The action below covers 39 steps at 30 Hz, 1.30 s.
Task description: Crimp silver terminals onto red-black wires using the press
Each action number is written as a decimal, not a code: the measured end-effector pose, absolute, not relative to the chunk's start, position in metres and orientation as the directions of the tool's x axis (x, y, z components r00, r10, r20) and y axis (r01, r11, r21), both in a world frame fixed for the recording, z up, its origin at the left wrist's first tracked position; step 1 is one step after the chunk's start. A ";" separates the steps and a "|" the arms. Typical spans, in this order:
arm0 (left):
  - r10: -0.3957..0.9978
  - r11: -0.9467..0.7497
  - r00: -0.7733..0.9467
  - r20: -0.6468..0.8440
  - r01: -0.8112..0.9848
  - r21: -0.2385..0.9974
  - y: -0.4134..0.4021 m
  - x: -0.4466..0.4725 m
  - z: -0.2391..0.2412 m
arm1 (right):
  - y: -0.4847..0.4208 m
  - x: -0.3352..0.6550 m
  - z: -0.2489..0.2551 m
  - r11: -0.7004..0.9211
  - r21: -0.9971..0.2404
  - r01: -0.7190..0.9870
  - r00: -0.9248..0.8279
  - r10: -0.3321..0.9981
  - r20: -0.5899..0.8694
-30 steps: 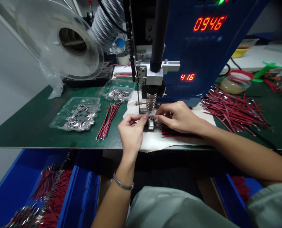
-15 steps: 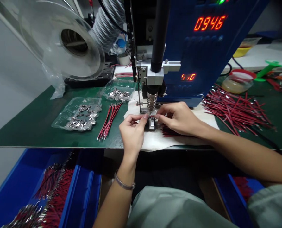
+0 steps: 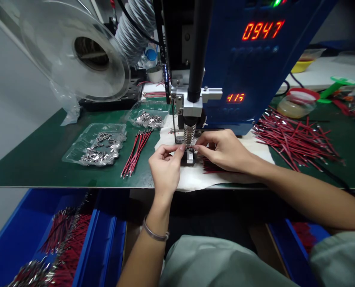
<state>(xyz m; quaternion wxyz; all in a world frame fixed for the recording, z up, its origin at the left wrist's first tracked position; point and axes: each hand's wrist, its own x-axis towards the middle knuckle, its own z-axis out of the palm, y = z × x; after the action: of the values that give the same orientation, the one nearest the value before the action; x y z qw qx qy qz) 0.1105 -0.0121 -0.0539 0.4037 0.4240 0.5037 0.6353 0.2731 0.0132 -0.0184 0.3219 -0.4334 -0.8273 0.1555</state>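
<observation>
My left hand (image 3: 165, 165) is closed in a pinch just left of the small metal fixture block (image 3: 190, 156). What its fingertips hold is too small to make out. From the right, my right hand (image 3: 223, 149) pinches a thin wire, reddish where it shows, over the same block. Between both sets of fingertips, the spring-wrapped soldering iron (image 3: 189, 135) points down, its tip close above them. Beneath my right hand, a bundle of red and black wires (image 3: 211, 165) lies on a white cloth (image 3: 192, 183), partly hidden.
The blue machine (image 3: 240, 71) with red digits stands behind my hands. Left are two clear trays (image 3: 72, 155) (image 3: 132, 111) of small metal parts and a row of wires (image 3: 137, 153). A wire pile (image 3: 297, 139) lies right. A blue bin (image 3: 24, 207) sits below the table edge.
The soldering iron head has come down a little towards my fingertips. The upper counter went from 0946 to 0947, and the lower display changed too. Both hands hold nearly the same pose.
</observation>
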 end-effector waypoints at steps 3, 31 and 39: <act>0.941 -0.157 -0.313 0.127 -0.075 0.985 -0.012 0.110 -0.052 | 0.013 0.274 -0.019 0.582 -0.536 0.612 -0.420 0.813 0.403; 0.928 -0.191 -0.323 0.185 0.013 0.982 -0.014 0.110 -0.053 | 0.014 0.274 -0.019 0.586 -0.515 0.625 -0.423 0.809 0.408; 0.928 -0.199 -0.321 0.191 0.007 0.980 -0.014 0.111 -0.053 | 0.014 0.274 -0.018 0.591 -0.508 0.626 -0.433 0.806 0.403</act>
<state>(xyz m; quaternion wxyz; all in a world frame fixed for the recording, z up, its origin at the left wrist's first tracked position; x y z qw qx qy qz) 0.1108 -0.0139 -0.0525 0.3664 0.4530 0.5159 0.6280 0.2737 0.0137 -0.0180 0.3151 -0.4289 -0.8345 0.1427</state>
